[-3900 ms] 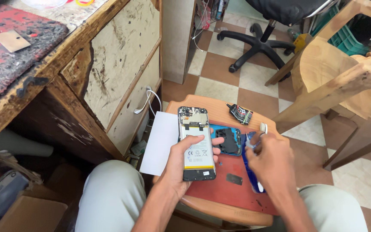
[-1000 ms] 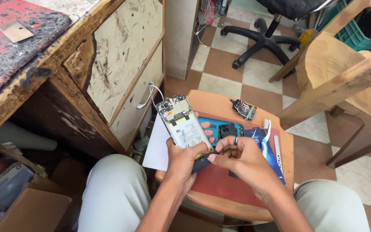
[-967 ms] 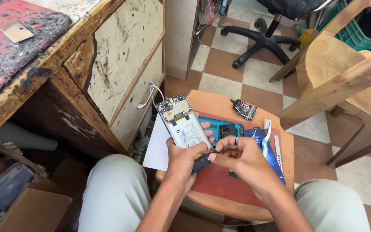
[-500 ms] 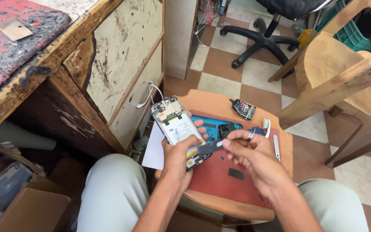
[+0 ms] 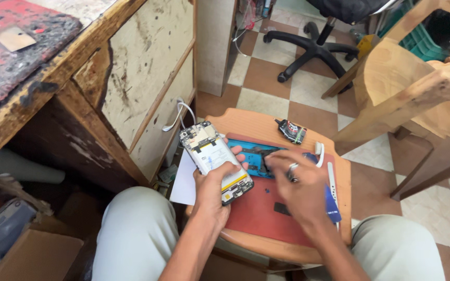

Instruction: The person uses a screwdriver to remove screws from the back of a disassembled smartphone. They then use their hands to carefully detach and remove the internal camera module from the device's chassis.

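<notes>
A scuffed wooden desk [image 5: 131,88] fills the left, and a small wooden stool [image 5: 256,125] with a red mat [image 5: 259,208] stands between the person's knees. The left hand [image 5: 212,190] reaches up from below, fingers wrapped around an opened smartphone [image 5: 215,160], tilted above the stool's left edge with its insides facing up. The right hand [image 5: 298,187], palm down, hovers over the mat beside a blue phone back cover [image 5: 251,156]; its fingertips are bent, but whether they pinch anything cannot be made out.
</notes>
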